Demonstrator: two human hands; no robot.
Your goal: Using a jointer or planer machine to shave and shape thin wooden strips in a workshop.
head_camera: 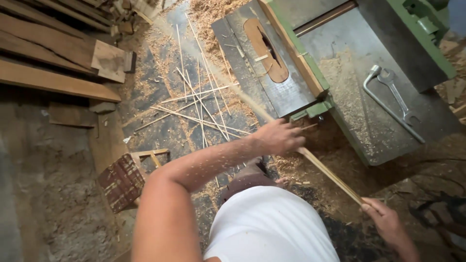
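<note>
**Long strip held at both ends beside the saw table**

At 5 o'clock, the right hand [386, 221] pinches the near end of the thin wooden strip [330, 177]. Toward 12, the left hand [279, 137] closes over its middle, arm outstretched. The step looks like handling 1 cut strip; next calls for a steady 2-handed grip. Beyond lie the saw table [286, 90] and scattered strips [199, 104].
</note>
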